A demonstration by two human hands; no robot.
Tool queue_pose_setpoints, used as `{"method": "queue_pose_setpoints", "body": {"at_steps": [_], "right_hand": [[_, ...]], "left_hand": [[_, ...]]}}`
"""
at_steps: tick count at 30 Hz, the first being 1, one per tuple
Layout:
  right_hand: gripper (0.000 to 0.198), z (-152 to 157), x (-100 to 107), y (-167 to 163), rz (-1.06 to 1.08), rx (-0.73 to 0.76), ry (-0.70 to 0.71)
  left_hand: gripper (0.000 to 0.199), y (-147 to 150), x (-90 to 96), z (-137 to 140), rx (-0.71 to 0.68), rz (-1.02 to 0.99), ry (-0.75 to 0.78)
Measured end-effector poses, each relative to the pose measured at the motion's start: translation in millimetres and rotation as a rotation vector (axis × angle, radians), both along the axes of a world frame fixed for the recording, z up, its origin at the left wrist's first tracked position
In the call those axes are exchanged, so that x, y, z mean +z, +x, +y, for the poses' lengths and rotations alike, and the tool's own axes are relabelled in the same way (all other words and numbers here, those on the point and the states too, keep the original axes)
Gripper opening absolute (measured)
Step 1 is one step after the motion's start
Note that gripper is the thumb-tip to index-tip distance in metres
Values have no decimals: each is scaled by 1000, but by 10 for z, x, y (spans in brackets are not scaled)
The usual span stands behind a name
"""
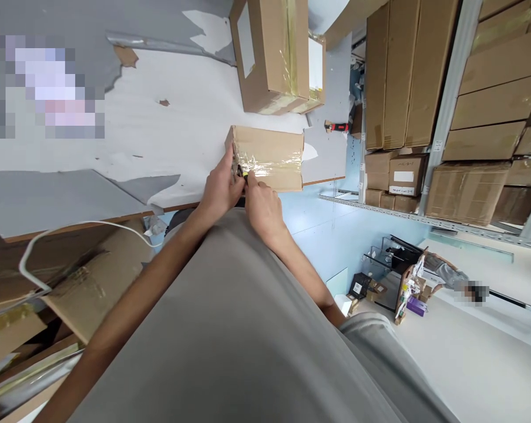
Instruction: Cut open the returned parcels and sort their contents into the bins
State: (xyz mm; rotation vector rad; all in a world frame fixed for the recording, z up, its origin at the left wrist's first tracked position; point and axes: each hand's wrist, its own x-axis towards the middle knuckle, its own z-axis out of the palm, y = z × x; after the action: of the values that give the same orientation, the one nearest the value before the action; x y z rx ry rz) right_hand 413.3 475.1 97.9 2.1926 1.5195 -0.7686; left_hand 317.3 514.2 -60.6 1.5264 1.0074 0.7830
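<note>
A small cardboard box (272, 144) with shiny clear tape across it lies at the front edge of the worktable, close to my body. My left hand (221, 187) grips the box's left end, fingers along its side and thumb toward the near corner. Closed beside it, my right hand (264, 210) holds a small black-and-yellow tool that looks like a utility knife (245, 175). The tool is against the taped left end of the box; its tip is hidden between my hands.
Larger taped cartons (276, 64) stand behind the box on the worktable (181, 123), covered with torn white paper. A red-and-black tool (338, 127) lies at right. Shelves of boxes (490, 106) rise further right, cartons (111, 276) sit lower left, and another person (446, 270) is far right.
</note>
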Motion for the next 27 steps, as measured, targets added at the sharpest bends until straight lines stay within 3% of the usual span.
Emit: {"method": "queue_pose_setpoints", "body": {"at_steps": [5,11,17,27], "right_hand": [[55,-135,-117,88,64,-18,45],[30,-164,0,254,232,-6,127],[15,-185,133,395,307,-64,98],[22,-119,320,584,538,-361,-83]], "left_hand": [[88,-18,69,-85,-40,37,6],[81,-119,13,-155,-130,5,68],[80,-90,-88,-212,-224,83,165],[84,8,-126,-259,-327,73,311]]}}
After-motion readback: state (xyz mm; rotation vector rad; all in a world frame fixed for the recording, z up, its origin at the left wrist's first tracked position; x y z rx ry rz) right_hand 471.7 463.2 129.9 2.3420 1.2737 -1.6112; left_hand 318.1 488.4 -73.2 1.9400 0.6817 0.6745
